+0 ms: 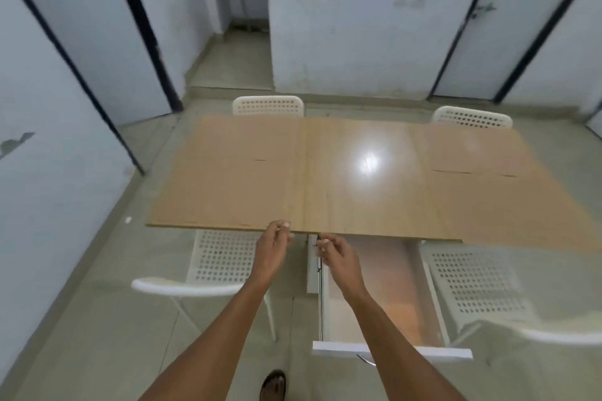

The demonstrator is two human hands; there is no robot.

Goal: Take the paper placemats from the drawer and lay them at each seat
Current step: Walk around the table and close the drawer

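Beneath the tabletop (325, 172) edge, the open drawer (391, 350) blurred; left hand (273, 246) and right hand (338, 257) hovered half-curled, each grip empty.

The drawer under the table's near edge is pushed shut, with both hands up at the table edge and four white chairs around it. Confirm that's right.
Not quite. The head view shows the drawer pulled open toward the person, not shut. The rest holds: the left hand and right hand are up at the near edge of the table, and four white chairs stand around it.
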